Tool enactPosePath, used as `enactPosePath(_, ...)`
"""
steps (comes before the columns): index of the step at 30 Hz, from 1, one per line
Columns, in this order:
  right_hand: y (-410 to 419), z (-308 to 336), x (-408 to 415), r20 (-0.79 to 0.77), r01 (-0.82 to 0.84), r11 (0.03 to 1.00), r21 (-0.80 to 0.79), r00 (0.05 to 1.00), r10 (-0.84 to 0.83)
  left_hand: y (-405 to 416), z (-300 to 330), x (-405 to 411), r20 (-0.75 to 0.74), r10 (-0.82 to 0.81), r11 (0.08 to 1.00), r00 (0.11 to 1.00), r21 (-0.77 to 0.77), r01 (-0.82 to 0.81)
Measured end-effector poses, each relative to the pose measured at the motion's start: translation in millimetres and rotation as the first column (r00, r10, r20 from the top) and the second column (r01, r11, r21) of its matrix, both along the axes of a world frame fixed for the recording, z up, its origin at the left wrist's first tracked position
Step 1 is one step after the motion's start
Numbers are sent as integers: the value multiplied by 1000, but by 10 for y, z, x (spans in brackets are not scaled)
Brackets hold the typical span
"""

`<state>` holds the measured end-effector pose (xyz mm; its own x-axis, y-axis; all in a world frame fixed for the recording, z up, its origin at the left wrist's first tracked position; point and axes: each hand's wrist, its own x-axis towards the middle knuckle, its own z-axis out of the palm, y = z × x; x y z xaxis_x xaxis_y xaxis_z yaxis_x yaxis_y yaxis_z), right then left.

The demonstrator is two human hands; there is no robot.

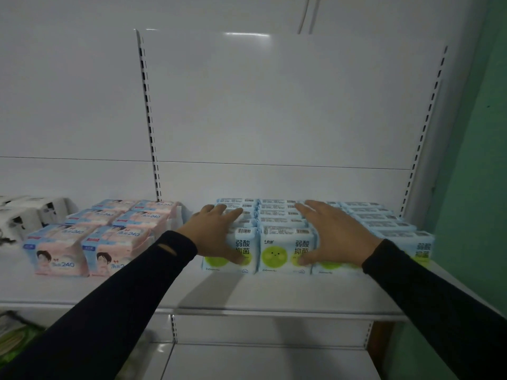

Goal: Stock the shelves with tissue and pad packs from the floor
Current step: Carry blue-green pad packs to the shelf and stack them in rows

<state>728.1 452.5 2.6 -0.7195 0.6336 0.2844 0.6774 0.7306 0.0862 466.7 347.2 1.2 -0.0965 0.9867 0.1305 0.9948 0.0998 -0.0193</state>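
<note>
While both arms reach over the white shelf [247,292], the stock reads from nine o'clock across: white-wrapped tissue rolls [30,212] at the far edge, then pink pad packs [90,237] standing in two files, then a gap, then the blue pad packs [285,237] in four files running toward three o'clock. The left hand [216,229] lies on the leftmost blue file, fingers [233,213] spread wide over the pack tops and thumb down the front face. The right hand [337,234] lies on the third file, fingers likewise splayed and flat, holding nothing. I'd say this is the squaring-up step: the blue block is being pressed into line. Next probably calls for turning back to the floor for more packs; the gap at ten o'clock looks ready to take them.
</note>
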Motion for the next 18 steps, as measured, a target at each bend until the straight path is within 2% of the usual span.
enactPosePath(5,144,-4,417,179,161,985,-57,972,-149,68,-104,17,-19,-7,1000,1000,-24,6)
enactPosePath(12,229,-136,393,152,149,987,-63,979,-138,124,-133,17,-2,18,1000,1000,-16,-18)
enactPosePath(18,226,-109,390,175,163,984,-70,973,-148,97,-100,56,-50,30,999,998,-10,-30)
